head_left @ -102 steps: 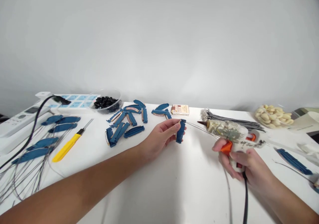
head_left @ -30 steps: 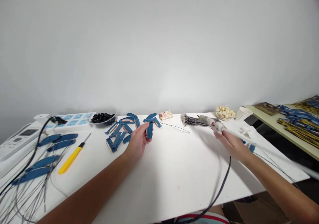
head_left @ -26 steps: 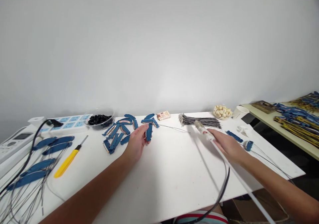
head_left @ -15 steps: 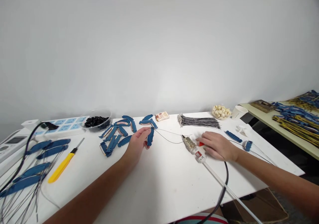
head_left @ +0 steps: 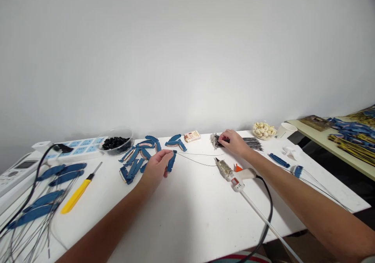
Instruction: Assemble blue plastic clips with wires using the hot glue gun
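Note:
Between the thumb and fingers of my left hand (head_left: 158, 164) is a blue piece (head_left: 172, 161), held upright, with two thin dark wires (head_left: 197, 162) running from it to the right. My right hand (head_left: 232, 141) lies over the bundle of black wires (head_left: 252, 143), its fingertips closed at the bundle's left part; whether they grip a wire is too small to tell. Just in front of it rests a glue gun (head_left: 236, 178) with an orange trigger, a white glue stick and a black cord. A pile of blue pieces (head_left: 134, 168) sits left of my left hand.
A yellow-handled tool (head_left: 76, 196), blue pieces with wires (head_left: 41, 208) and a power strip (head_left: 84, 146) are at left. Along the back stand a bowl of black parts (head_left: 116, 143), a small box (head_left: 192, 136), a bowl of pale pieces (head_left: 264, 131) and a white cup (head_left: 284, 131).
My right hand has left the glue gun and moved up and left onto the black wire bundle. My left hand, still holding the blue piece, has shifted slightly left.

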Demonstrator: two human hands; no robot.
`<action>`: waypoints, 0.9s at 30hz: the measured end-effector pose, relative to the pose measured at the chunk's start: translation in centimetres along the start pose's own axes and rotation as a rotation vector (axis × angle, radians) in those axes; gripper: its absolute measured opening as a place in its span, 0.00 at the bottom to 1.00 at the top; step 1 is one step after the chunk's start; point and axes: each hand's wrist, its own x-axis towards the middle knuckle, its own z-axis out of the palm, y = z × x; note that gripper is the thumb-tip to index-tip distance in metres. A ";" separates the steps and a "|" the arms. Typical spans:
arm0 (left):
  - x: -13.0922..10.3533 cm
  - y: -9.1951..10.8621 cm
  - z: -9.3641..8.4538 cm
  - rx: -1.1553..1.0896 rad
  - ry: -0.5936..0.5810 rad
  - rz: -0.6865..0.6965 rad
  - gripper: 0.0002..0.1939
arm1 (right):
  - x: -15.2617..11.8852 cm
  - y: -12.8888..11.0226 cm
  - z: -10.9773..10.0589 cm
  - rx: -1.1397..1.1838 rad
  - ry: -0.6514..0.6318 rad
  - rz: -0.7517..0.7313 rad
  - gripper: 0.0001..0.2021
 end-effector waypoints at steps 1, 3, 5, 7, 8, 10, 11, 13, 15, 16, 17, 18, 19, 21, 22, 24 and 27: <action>-0.1 0.1 -0.2 0.029 0.001 0.000 0.20 | 0.0 -0.2 -0.3 0.031 0.025 0.014 0.12; -0.3 0.3 -0.5 0.087 0.007 0.004 0.21 | -0.3 -1.0 -1.2 0.104 0.090 0.040 0.11; -0.4 0.4 -0.7 0.151 0.012 0.016 0.21 | -0.8 -2.2 -2.4 0.193 0.168 0.064 0.11; -0.3 0.4 -1.1 0.221 0.014 0.046 0.19 | -1.7 -3.7 -3.6 0.287 0.234 0.078 0.11; -0.2 0.5 -1.2 0.259 0.016 0.069 0.17 | -2.2 -4.6 -4.2 0.333 0.247 0.074 0.10; 0.0 0.6 -1.6 0.335 0.026 0.130 0.14 | -3.2 -6.4 -5.2 0.414 0.245 0.063 0.10; 0.1 0.6 -1.7 0.372 0.034 0.163 0.13 | -3.8 -7.3 -5.6 0.447 0.229 0.058 0.10; 0.2 0.6 -1.9 0.438 0.048 0.229 0.10 | -4.7 -9.2 -6.3 0.496 0.181 0.044 0.10; 0.1 0.5 -1.9 0.496 0.065 0.292 0.09 | -5.6 -11.1 -7.1 0.523 0.118 0.027 0.10; 0.1 0.4 -1.9 0.523 0.076 0.322 0.09 | -5.9 -12.0 -7.6 0.529 0.092 0.013 0.09; 0.0 0.4 -1.8 0.550 0.089 0.351 0.09 | -6.1 -12.9 -8.0 0.528 0.067 -0.006 0.08; -0.1 0.5 -1.8 0.574 0.101 0.381 0.09 | -6.2 -13.8 -8.5 0.506 0.061 -0.057 0.07; -0.3 0.6 -1.7 0.594 0.113 0.410 0.09 | -6.3 -14.6 -9.0 0.460 0.077 -0.129 0.05; -1.0 1.2 -1.5 0.621 0.119 0.472 0.10 | -6.3 -16.1 -9.7 0.291 0.143 -0.311 0.05; -1.5 1.6 -1.3 0.622 0.107 0.514 0.11 | -6.3 -16.8 -9.8 0.206 0.164 -0.392 0.06; -2.6 2.4 -0.9 0.591 0.029 0.644 0.11 | -6.2 -17.8 -9.7 0.119 0.153 -0.487 0.06; -4.6 3.2 -0.1 0.480 -0.053 0.854 0.11 | -6.2 -18.5 -8.7 0.179 -0.004 -0.452 0.06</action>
